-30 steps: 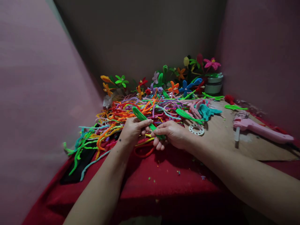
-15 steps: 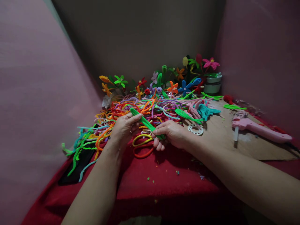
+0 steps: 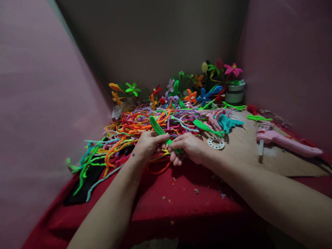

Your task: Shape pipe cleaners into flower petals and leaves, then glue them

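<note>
My left hand and my right hand both pinch one bright green pipe-cleaner leaf, held just above the red cloth. The leaf's looped tip slants up and to the left; its stem end sits in my right fingers. My left thumb and fingers close on its middle. Right behind my hands lies a big tangled pile of coloured pipe cleaners.
Finished pipe-cleaner flowers stand along the back, some in a white pot. A brown board at right carries a pink glue gun, a white ring, a teal shape and another green leaf. Walls close in on three sides.
My left hand slid out along the leaf toward its tip half a second ago, then came back to grip it near my right hand. The leaf's tip has tilted up slightly.
</note>
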Demonstrator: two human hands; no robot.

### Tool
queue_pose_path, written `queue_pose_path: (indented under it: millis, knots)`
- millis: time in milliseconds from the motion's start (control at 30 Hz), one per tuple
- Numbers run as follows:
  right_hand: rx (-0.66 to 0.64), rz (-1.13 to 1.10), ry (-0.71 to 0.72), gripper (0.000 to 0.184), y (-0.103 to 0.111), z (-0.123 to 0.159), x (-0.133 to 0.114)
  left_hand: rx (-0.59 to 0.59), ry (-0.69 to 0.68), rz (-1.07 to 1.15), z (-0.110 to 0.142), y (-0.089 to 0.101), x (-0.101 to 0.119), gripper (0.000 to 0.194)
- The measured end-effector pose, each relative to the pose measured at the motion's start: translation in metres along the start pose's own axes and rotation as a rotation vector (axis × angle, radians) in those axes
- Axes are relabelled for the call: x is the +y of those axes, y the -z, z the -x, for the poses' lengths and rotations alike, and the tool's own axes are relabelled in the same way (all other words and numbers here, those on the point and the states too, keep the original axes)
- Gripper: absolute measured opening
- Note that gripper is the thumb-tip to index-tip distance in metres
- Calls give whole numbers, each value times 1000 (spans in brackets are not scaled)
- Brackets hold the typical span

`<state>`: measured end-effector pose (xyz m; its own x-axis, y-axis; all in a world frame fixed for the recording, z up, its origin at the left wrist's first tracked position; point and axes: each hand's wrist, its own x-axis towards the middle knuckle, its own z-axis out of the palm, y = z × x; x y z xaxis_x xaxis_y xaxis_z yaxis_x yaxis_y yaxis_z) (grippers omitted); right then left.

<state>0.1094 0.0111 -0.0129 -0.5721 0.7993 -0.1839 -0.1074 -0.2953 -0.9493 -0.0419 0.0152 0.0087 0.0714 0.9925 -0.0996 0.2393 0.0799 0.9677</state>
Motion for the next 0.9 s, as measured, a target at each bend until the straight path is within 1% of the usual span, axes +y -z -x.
queue_pose_path:
  millis: [100, 167, 200, 233, 267, 300, 333, 367, 400, 433, 500, 533, 567, 600, 700, 800, 900]
  knots:
    - [-34, 1, 17, 8, 2, -1, 0, 7, 7, 59, -1, 4, 1, 33]
    - [-54, 4, 4, 7, 4, -1, 1, 76, -56, 148, 0, 9, 4, 28]
    - [-59, 7, -9, 7, 5, -1, 0, 156, -127, 174, 1, 12, 6, 24]
    - [-64, 11, -24, 8, 6, -1, 0, 251, -227, 165, 3, 15, 9, 20]
    - [-68, 15, -38, 9, 7, -1, -1, 368, -349, 109, 5, 18, 12, 19]
    - [-70, 21, -47, 9, 7, -1, -2, 484, -488, 4, 8, 20, 15, 20]
    - [-71, 28, -57, 10, 8, -1, -3, 536, -628, -135, 11, 22, 17, 22]
    - [-71, 36, -64, 10, 9, 0, -3, 508, -749, -294, 13, 23, 19, 20]
    - [-75, 43, -70, 10, 10, 0, -4, 398, -845, -460, 15, 23, 21, 17]
    - [-79, 51, -70, 10, 10, 0, -4, 239, -909, -610, 16, 22, 21, 13]
    - [-89, 74, -68, 10, 12, 0, -5, -78, -957, -814, 16, 19, 20, 9]
    - [-95, 90, -69, 11, 13, 1, -6, -183, -956, -862, 14, 17, 19, 10]
    - [-105, 110, -72, 12, 14, 1, -7, -243, -945, -883, 13, 15, 18, 11]
    - [-119, 133, -79, 12, 14, 2, -8, -263, -927, -886, 12, 14, 17, 12]
    - [-167, 198, -116, 12, 15, 5, -12, -264, -871, -875, 10, 13, 15, 12]
    - [-201, 235, -141, 13, 16, 7, -15, -295, -828, -893, 13, 12, 14, 12]
    - [-254, 261, -156, 12, 20, 6, -15, -303, -767, -938, 18, 9, 15, 13]
